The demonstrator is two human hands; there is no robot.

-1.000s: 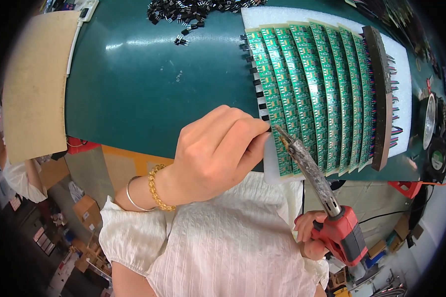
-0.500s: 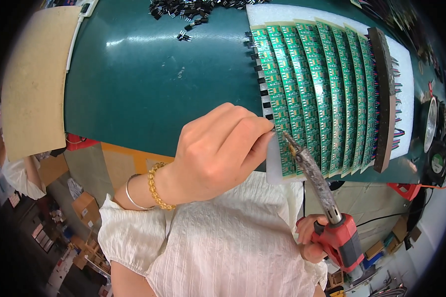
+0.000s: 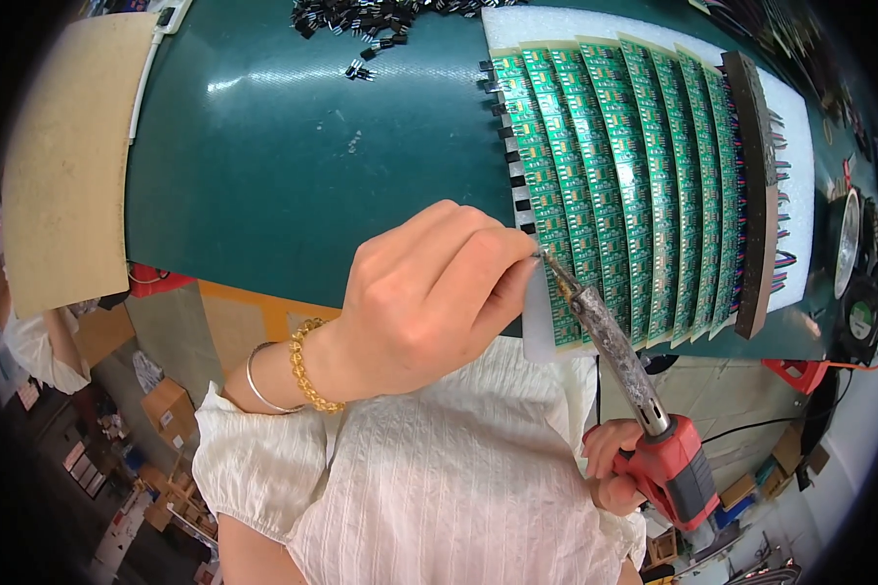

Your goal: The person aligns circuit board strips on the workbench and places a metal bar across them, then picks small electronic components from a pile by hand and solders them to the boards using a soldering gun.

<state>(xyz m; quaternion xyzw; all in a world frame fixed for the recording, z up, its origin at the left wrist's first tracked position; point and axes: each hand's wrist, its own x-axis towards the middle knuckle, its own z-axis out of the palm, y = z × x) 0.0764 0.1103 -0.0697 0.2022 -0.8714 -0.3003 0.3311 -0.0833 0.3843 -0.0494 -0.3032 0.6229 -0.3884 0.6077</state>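
Note:
My left hand (image 3: 429,292) is closed in a pinch at the left edge of green circuit boards (image 3: 595,185). A tiny dark bit of an electronic component shows at its fingertips; the rest is hidden. Above it, small black components (image 3: 523,205) stick out in a row along the outermost board's edge. My right hand (image 3: 615,468) is wrapped round the red and black handle of a soldering iron (image 3: 619,356). Its tip meets the board right beside my left fingertips. The boards lie in overlapping strips on a white foam sheet (image 3: 795,195).
A dark bar (image 3: 751,195) lies across the boards' right side, with coloured wires beyond it. Loose black three-legged components (image 3: 361,15) are heaped at the far side of the green table mat (image 3: 263,166). A tan board (image 3: 68,156) lies at left. Another person's sleeve (image 3: 39,351) shows there.
The soldering iron has moved a little left and up, bringing its tip to the board edge at my left fingertips. My left hand holds almost still.

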